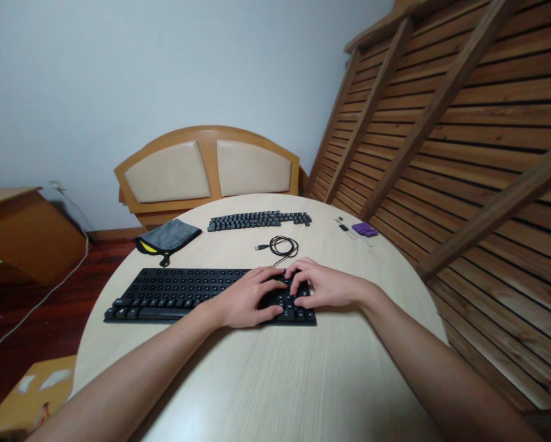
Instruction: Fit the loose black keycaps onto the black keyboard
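A black keyboard (pixel 178 288) lies near the middle of the table. Its front rows carry keycaps, while many positions behind them show bare switches. My left hand (pixel 245 299) rests over its right part, with the thumb and fingers spread apart and nothing visible between them. Facing it, my right hand (pixel 319 285) reaches in from the right edge with curled fingers. Its thumb and index fingertips come close together at the keys; anything between them is too small and dark to make out. Behind the hands lies the keyboard's coiled black USB cable (pixel 284 247).
Loose black keycaps (pixel 257 220) stand in rows at the back of the round table (pixel 275 380). A grey pouch (pixel 171 238) with yellow lining lies left. Small tools (pixel 344 227) and a purple item (pixel 365 229) sit right. Wooden slats (pixel 464 184) lean alongside.
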A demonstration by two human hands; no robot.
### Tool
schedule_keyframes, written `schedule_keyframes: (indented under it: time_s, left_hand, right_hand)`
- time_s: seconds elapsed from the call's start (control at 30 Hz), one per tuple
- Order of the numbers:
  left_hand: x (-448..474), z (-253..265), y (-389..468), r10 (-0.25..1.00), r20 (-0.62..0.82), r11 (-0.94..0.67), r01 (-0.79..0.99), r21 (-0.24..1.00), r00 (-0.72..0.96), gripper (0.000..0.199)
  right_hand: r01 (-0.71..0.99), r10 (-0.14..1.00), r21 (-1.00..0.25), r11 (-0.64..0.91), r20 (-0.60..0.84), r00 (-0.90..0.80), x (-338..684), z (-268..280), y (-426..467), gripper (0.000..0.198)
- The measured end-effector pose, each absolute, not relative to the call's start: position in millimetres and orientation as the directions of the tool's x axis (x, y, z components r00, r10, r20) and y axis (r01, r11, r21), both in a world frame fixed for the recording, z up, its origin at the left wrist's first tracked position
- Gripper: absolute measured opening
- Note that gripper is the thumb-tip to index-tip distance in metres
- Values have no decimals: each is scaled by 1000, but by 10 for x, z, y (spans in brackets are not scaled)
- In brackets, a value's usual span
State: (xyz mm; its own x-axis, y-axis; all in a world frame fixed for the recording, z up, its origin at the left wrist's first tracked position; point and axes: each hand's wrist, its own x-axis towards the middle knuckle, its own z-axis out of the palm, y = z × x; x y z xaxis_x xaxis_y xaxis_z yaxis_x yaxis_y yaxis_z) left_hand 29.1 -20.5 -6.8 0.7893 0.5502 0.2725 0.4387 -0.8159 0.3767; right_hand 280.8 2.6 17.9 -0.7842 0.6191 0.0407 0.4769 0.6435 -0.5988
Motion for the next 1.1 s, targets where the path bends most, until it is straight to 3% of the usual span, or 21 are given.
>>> schedule_keyframes:
  time_s: [0.47, 1.1]
  left_hand:
    - [292, -51, -216, 547, 268, -820, 444, 361, 793, 45]
    - [294, -36, -219, 533, 273, -830, 433, 351, 800, 39]
  right_hand:
    - [415, 571, -561, 716, 129, -811, 2747, 188, 3, 6]
    - [427, 598, -580, 694, 135, -790, 2676, 185, -49, 3]
